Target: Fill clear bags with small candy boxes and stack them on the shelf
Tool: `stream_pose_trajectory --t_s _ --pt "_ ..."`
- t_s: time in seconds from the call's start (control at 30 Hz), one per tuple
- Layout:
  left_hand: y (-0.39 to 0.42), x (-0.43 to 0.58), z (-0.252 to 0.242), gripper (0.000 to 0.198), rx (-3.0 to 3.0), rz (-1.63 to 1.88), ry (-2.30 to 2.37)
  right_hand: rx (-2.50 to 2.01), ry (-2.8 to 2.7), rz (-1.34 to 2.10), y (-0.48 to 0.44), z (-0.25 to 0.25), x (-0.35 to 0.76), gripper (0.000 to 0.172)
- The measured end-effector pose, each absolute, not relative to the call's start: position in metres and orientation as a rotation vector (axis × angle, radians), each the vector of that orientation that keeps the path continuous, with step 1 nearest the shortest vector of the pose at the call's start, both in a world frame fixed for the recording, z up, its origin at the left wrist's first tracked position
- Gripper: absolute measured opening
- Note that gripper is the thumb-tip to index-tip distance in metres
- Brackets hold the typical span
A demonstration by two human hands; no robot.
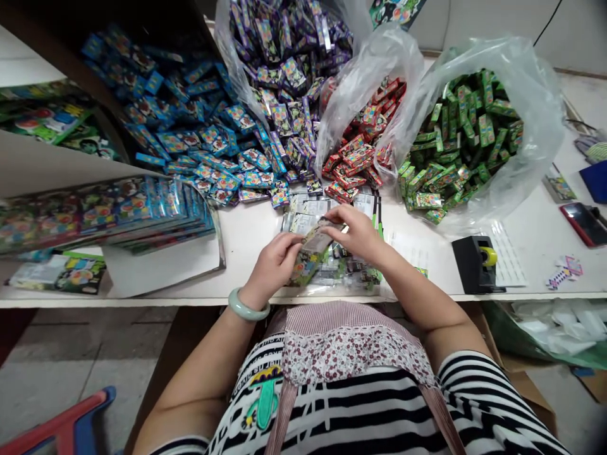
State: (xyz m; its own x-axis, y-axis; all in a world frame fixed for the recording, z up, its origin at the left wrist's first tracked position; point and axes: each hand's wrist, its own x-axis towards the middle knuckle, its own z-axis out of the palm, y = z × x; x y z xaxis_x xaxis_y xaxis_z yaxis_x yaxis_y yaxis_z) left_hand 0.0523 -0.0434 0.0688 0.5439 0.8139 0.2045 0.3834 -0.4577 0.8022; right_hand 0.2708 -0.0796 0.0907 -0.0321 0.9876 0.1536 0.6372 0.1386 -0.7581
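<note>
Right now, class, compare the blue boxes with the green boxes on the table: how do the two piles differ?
The green boxes sit inside a clear plastic bag; the blue boxes spill loose, no bag showing. The green boxes lie toward the right hand, the blue boxes toward the left hand. Both are heaps of small printed boxes, beyond the packet both hands grip.

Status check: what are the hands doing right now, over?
Left hand and right hand both shut on small clear-wrapped printed packet. Flat packets stacked beneath. Nothing in the way.
</note>
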Motion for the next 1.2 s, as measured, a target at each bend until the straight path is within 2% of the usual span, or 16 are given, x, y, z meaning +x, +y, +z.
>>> stream_pose_trajectory --t_s 0.13,0.23,0.37,0.5,0.57,0.67,0.73,0.8,0.83,0.93,1.0,1.2 --pt "-0.041 0.047 0.074 0.022 2.279 0.738 0.903 -1.365 -1.696 1.196 -0.068 0.083 0.275 0.019" --pt "-0.044 0.048 0.076 0.029 2.426 0.774 0.979 -1.234 -1.572 1.382 -0.059 0.084 0.281 0.021" --pt "-0.045 0.052 0.074 0.044 2.536 0.778 1.100 -1.126 -1.466 1.431 -0.050 0.092 0.282 0.030" --pt "-0.037 0.049 0.071 0.040 2.510 0.767 1.096 -1.156 -1.508 1.410 -0.043 0.099 0.273 0.035" --pt "-0.034 0.045 0.069 0.038 2.438 0.819 1.098 -1.259 -1.606 1.225 -0.045 0.107 0.269 0.033" --pt "-0.032 0.041 0.064 0.036 2.228 0.966 1.170 -1.465 -1.571 0.753 -0.062 0.115 0.266 0.030" --pt "-0.035 0.040 0.060 0.037 2.053 1.058 1.220 -1.553 -1.465 0.644 -0.077 0.109 0.262 0.040" --pt "-0.037 0.042 0.056 0.038 1.895 1.094 1.219 -1.532 -1.442 0.877 -0.087 0.091 0.256 0.047" --pt "-0.038 0.044 0.055 0.039 1.821 1.095 1.206 -1.473 -1.444 1.056 -0.091 0.080 0.252 0.045" --pt "-0.037 0.051 0.053 0.041 1.564 1.078 1.139 -1.333 -1.387 1.380 -0.092 0.048 0.242 0.022" --pt "-0.035 0.053 0.053 0.043 1.383 1.033 1.064 -1.360 -1.321 1.366 -0.089 0.036 0.240 0.015" --pt "-0.045 0.036 0.043 0.045 1.287 0.645 0.899 -1.341 -1.124 1.270 -0.092 0.035 0.251 0.029"
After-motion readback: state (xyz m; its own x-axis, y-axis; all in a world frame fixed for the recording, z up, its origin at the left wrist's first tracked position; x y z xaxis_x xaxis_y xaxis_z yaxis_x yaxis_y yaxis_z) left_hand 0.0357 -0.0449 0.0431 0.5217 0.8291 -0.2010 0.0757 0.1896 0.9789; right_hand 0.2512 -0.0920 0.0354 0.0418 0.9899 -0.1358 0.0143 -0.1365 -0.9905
